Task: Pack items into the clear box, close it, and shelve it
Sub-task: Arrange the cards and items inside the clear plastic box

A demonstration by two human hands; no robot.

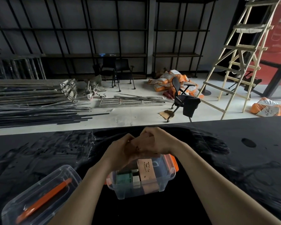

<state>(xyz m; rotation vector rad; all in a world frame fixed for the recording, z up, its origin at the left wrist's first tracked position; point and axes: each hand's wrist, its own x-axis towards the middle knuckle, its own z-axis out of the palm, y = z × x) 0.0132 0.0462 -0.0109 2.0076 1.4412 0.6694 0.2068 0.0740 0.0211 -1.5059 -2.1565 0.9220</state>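
Observation:
The clear box with orange side latches stands open on the black table, near the front edge. Inside it lie a tan cardboard carton, a green packet and a small pale item. Just above the box's far rim, my left hand and my right hand together grip a small brown cardboard box. The clear lid with its orange handle lies upside down on the table to the left of the box.
The black table is smeared and dusty, with a round hole at the right. Beyond it the floor holds stacked metal bars, an office chair, orange sacks and a wooden ladder. Black shelving lines the far wall.

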